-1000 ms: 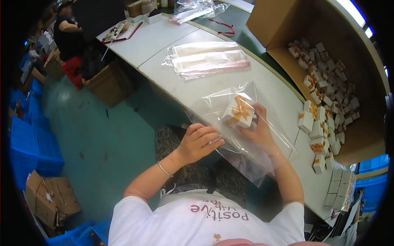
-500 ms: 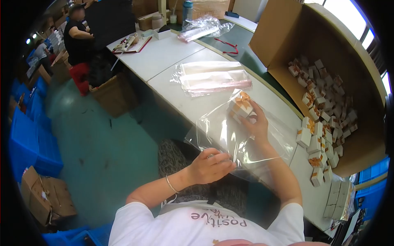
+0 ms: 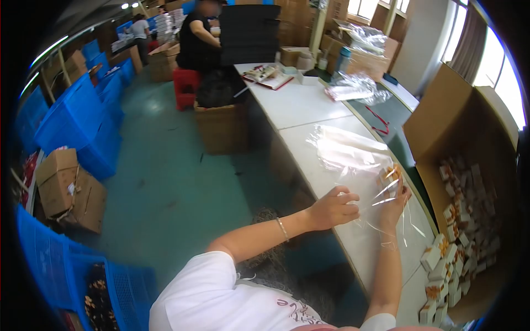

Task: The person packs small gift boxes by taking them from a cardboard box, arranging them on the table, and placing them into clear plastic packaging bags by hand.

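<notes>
My left hand (image 3: 335,208) has its fingers closed on the edge of a clear plastic bag (image 3: 369,208). My right hand (image 3: 395,203) reaches inside that bag, its fingers around a small white gift box (image 3: 387,181) with an orange bow. Glare on the film partly hides the box and the fingertips. Just beyond the bag, a stack of flat clear bags (image 3: 350,146) lies on the white table (image 3: 309,132). To the right of my right hand, many similar small boxes (image 3: 441,265) spill from a carton lying on its side.
The large open carton (image 3: 436,118) stands along the right. Wrapped plastic (image 3: 359,88), a red cord (image 3: 380,120) and a blue bottle (image 3: 343,58) are farther back. On the left are blue crates (image 3: 83,124) and a cardboard box (image 3: 72,190). A person in black (image 3: 193,41) sits beyond the table.
The view has swung left and up, showing more of the room. Both hands, with the bag and the gift box, now appear farther right, near the stack of bags.
</notes>
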`<state>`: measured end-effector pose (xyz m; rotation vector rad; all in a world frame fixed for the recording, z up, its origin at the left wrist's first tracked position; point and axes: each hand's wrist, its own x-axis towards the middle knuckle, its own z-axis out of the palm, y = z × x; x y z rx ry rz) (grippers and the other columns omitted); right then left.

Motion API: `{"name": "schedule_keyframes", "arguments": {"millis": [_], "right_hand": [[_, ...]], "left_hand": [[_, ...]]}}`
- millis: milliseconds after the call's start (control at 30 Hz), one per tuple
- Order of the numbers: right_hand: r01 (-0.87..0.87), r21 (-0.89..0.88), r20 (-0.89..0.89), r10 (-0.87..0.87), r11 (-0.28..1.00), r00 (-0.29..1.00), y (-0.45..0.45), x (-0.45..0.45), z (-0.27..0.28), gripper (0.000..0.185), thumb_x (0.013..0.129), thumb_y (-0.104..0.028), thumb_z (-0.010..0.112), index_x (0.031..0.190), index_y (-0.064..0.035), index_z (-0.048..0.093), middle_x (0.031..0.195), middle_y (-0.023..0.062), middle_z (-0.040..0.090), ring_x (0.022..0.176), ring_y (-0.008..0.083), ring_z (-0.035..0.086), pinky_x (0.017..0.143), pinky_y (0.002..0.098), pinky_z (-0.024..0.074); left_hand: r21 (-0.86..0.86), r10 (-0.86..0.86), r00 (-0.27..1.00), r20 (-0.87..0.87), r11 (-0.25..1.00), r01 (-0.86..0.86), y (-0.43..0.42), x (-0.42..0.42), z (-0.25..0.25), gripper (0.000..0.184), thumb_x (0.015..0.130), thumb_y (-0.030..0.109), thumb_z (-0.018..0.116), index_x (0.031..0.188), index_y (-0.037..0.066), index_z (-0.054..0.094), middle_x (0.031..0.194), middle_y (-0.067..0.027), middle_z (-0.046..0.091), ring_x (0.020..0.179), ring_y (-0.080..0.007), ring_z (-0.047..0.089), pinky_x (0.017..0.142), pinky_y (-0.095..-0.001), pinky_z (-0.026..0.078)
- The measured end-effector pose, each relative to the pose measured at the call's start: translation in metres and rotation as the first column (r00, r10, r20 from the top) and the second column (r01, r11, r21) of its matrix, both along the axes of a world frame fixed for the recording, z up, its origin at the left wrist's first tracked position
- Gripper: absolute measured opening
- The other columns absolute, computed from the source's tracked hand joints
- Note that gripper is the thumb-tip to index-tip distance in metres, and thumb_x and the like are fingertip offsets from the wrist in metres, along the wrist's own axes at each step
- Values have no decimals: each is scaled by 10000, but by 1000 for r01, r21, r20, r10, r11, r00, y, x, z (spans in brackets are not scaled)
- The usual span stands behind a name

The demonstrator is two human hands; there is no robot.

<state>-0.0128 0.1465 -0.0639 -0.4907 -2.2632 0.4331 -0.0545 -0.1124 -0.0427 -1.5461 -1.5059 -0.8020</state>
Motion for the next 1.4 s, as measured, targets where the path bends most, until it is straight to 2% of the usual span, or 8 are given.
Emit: {"name": "schedule_keyframes", "arguments": {"millis": [367, 667, 733, 767, 833, 1167, 1233, 1400], "right_hand": [[83, 58, 103, -89, 995, 991, 6, -9, -13, 718, 839, -184, 714, 1482, -183, 394, 1144, 182, 471, 1003, 376, 579, 923, 425, 479], [139, -14, 263, -130, 990, 956, 23, -17, -21, 506, 866, -275, 674, 1335, -150, 532, 1129, 151, 568, 1023, 355, 609, 870, 436, 497], [71, 920, 126, -463, 385, 878, 63, -34, -62, 414, 885, -305, 643, 1249, -123, 571, 1029, 121, 616, 1006, 352, 613, 830, 448, 498], [75, 923, 118, -463, 377, 878, 58, -28, -55, 414, 885, -305, 643, 1249, -123, 571, 1029, 121, 616, 1006, 352, 613, 830, 448, 498], [43, -2, 182, -42, 999, 982, 30, -9, -32, 418, 894, -312, 627, 1259, -116, 574, 995, 113, 646, 958, 342, 632, 795, 442, 504], [-191, -150, -89, 179, 970, 980, 20, -23, -31, 429, 870, -256, 665, 1242, -64, 574, 1008, 170, 673, 814, 370, 648, 710, 439, 515], [-72, 116, 376, 23, 991, 926, 48, -37, -50, 506, 878, -223, 645, 1334, -49, 513, 1040, 196, 670, 790, 366, 654, 697, 439, 513], [-195, -256, 304, 270, 947, 914, 12, 24, -3, 568, 935, -154, 536, 1431, 54, 352, 1275, 264, 554, 1180, 379, 555, 1041, 393, 411]], "left_hand": [[32, 36, 962, 271, 998, -46, 1, 4, -17, 202, 769, 66, 686, 955, 142, 706, 925, 13, 633, 1057, -206, 577, 964, -379, 368], [179, -308, 819, 484, 951, 252, 102, -10, 70, 276, 857, 78, 586, 1120, -4, 605, 1132, -182, 596, 1117, -369, 552, 971, -443, 429], [65, -228, 793, 565, 970, 232, 157, -30, 54, 299, 896, 143, 566, 1148, -16, 589, 1153, -192, 589, 1134, -379, 544, 993, -457, 415], [-59, -136, 762, 633, 973, 223, 171, -40, 46, 338, 935, 208, 545, 1176, -28, 572, 1174, -201, 582, 1151, -388, 536, 1015, -470, 401], [-281, 15, 754, 657, 933, 225, 177, -53, 43, 401, 964, 266, 494, 1215, -41, 551, 1228, -211, 563, 1197, -390, 510, 1055, -468, 366], [-391, 128, 805, 579, 910, 136, 173, -66, -13, 622, 1027, 388, 330, 1477, -40, 303, 1557, -203, 278, 1469, -309, 209, 1215, -401, 116], [-397, 140, 816, 561, 911, 116, 174, -65, -17, 621, 1028, 393, 327, 1479, -34, 304, 1562, -194, 271, 1475, -301, 193, 1217, -399, 107], [-404, 177, 845, 504, 913, 50, 179, -67, -25, 614, 1031, 392, 330, 1484, -22, 302, 1571, -178, 259, 1485, -285, 167, 1220, -396, 95]]}}
